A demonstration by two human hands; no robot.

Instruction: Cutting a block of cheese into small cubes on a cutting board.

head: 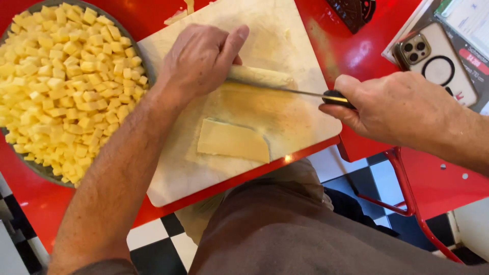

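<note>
My left hand [201, 58] presses down on a pale yellow slab of cheese [262, 76] lying on a worn white cutting board [285, 30]. My right hand [397, 109] grips the black handle of a knife [285, 89], whose thin blade runs flat along the slab's near side. A second flat slice of cheese [233, 142] lies loose on the board, nearer to me. To the left, a large dark bowl [35, 165] is heaped with small yellow cheese cubes [66, 76].
The board rests on a glossy red table [356, 51] and overhangs its near edge. A phone [435, 61] in a clear case lies on papers at the far right, and a dark object [354, 11] sits at the top. Checkered floor shows below.
</note>
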